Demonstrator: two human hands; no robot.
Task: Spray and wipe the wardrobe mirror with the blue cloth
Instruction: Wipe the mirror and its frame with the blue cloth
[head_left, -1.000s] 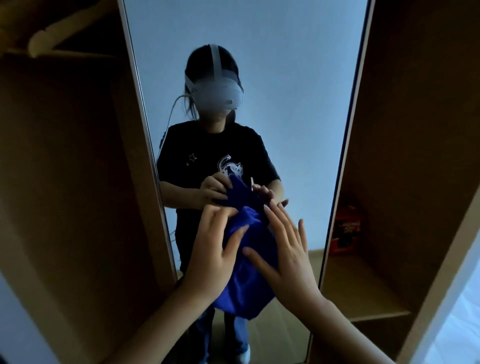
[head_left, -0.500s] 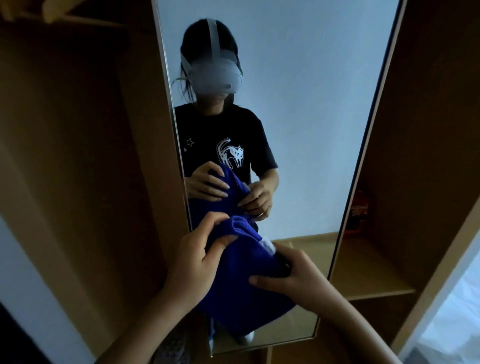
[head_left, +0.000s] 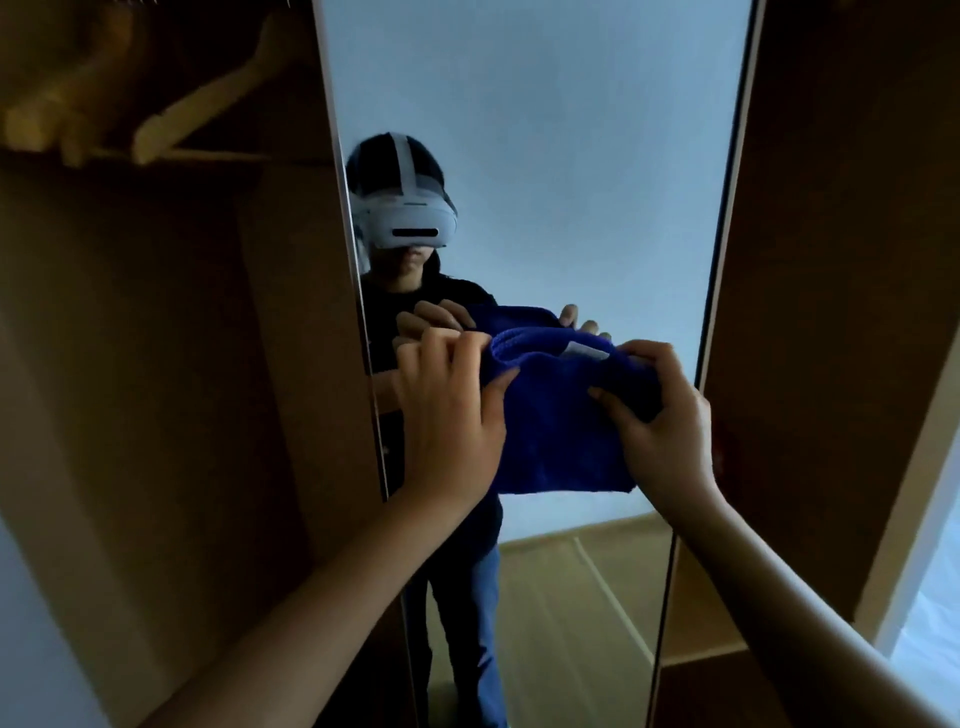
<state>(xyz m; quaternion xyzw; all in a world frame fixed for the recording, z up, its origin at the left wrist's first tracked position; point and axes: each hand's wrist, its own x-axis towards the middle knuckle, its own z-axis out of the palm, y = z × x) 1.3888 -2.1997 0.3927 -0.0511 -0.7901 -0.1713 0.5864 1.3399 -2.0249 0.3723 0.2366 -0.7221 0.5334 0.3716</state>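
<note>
Two hands on one cloth (head_left: 558, 415), held up before the mirror (head_left: 571, 156). Left hand (head_left: 449, 415) grips its left edge; right hand (head_left: 660, 415) pinches its right edge, fingers curled. Cloth hangs folded between them. Hangers (head_left: 171, 114) upper left in wardrobe.

you're in a home, at a bedroom wardrobe. a tall mirror (head_left: 545, 130) stands between brown wooden panels (head_left: 831, 260). wooden hangers (head_left: 208, 104) hang from a rail in the dim left compartment. the mirror shows a pale wall and wood floor (head_left: 561, 597); a low shelf (head_left: 696, 644) sits at the right.
</note>
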